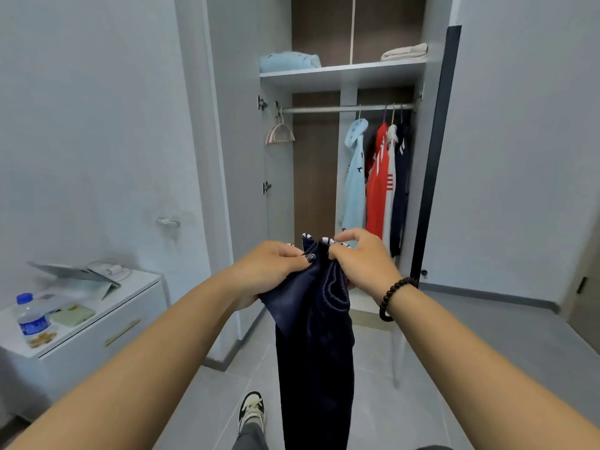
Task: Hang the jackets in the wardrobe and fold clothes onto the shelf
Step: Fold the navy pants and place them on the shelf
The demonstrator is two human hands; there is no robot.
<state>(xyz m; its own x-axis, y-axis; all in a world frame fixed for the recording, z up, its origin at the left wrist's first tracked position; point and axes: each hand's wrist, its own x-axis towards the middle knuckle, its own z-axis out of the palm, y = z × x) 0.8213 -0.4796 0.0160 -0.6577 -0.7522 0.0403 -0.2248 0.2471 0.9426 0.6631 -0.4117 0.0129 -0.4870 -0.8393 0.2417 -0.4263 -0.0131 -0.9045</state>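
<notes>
A dark navy garment [316,345] hangs down in front of me, held up by its top edge. My left hand [272,266] grips that edge on the left and my right hand [363,259] pinches it on the right, the two hands close together. Behind them the wardrobe [344,79] stands open. On its rail [324,109] hang a light blue hooded jacket [355,177], a red jacket [378,180], a white one and a dark one. An empty pink hanger [280,131] hangs at the rail's left end. The shelf above holds a folded light blue cloth [289,61] and a folded beige cloth [405,52].
A white bedside cabinet [107,323] stands at the left with a water bottle [31,318], a tablet on a stand and small items on top. The wardrobe's dark-edged door [436,151] is swung open at the right. My shoe [251,412] rests on the grey tiled floor.
</notes>
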